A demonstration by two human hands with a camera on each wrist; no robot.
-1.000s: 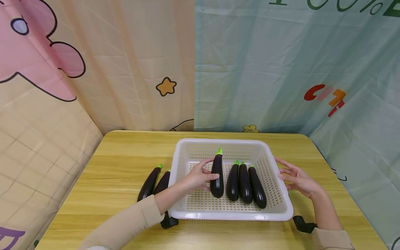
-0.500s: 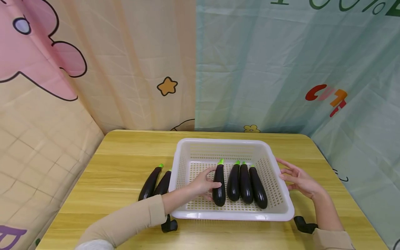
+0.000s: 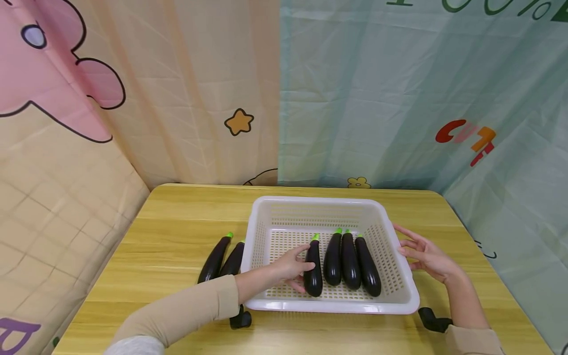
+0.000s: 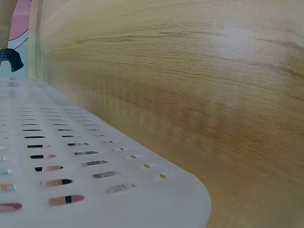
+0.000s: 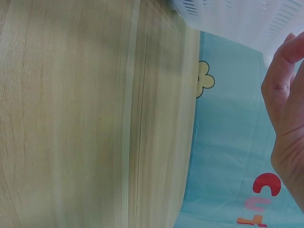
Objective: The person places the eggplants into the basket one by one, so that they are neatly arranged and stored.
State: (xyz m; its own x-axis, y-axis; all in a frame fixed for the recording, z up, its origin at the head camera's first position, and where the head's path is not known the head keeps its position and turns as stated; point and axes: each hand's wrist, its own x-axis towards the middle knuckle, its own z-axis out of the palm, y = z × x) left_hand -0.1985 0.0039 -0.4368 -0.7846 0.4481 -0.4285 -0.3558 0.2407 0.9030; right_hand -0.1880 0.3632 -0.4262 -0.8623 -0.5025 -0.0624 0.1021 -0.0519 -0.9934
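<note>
Pinching an eggplant inside the basket, the left hand works left of three others; the right hand, fingers loosely extended, touches the basket's right side. Two more show left on the surface.

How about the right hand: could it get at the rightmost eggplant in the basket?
Probably yes: nothing covers that eggplant, and the right hand is beside the basket, with only the rim to clear.
</note>
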